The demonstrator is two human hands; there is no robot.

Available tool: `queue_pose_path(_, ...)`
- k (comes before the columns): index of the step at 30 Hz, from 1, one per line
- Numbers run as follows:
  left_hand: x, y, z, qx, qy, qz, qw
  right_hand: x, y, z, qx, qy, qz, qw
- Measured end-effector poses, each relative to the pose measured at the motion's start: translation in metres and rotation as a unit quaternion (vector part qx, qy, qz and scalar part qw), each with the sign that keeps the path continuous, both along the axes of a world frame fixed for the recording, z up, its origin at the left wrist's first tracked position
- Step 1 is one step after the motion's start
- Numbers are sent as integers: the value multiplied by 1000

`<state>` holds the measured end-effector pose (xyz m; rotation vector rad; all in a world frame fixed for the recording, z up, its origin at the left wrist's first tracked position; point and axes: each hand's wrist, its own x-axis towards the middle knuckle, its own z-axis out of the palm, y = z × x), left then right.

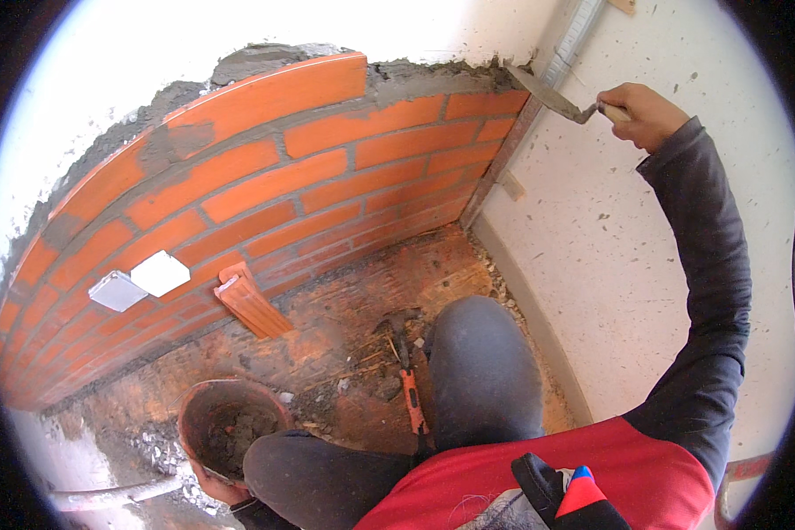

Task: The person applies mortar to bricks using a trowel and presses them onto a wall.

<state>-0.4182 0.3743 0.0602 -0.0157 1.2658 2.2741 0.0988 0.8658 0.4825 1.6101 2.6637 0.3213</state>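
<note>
My right hand (649, 117) is closed around the handle of a mortar-smeared trowel (546, 94). The trowel's blade points up and left, its tip at the mortar along the top of an orange brick wall (300, 181), close to the corner. At the lower left, my left hand (216, 486) grips the side of a round bucket (192, 422), with its fingers partly hidden. Grey mortar (238, 435) lies inside the bucket, which rests beside my left knee. The top row of bricks stops partway along, and wet mortar covers the stretch to its right.
A hammer (411, 399) with an orange handle lies on the floor between my knees and the wall. One loose hollow brick (254, 305) leans against the wall. Two white boxes (161, 274) stick out of the brickwork. An upright metal bar (564, 57) stands in the corner.
</note>
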Motion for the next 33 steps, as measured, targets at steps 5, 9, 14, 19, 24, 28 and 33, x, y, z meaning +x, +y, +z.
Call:
queue_pose_path(5, 2, 3, 8, -43, 13, 39, 998, -8, -2, 1, -95, -40, -55, 993)
queue_pose_path(9, 5, 6, 8, -27, 41, 46, 998, -15, 5, -1, -107, -49, -81, 990)
queue_pose_path(14, 5, 5, 6, -20, 29, 49, 998, -11, 0, -5, -76, -15, -67, 995)
queue_pose_path(19, 4, 5, 10, -34, 16, 38, 999, -8, -6, -12, -50, 29, -46, 997)
queue_pose_path(24, 8, 14, 17, -66, 33, 45, 996, -1, 8, -24, -22, 3, -3, 1000)
queue_pose_path(28, 4, 7, 9, -21, 27, 40, 999, -4, 1, -34, -9, 22, -19, 1000)
queue_pose_path(33, 8, 16, 19, 1, -30, 31, 999, 7, 6, -60, 27, 42, 8, 999)
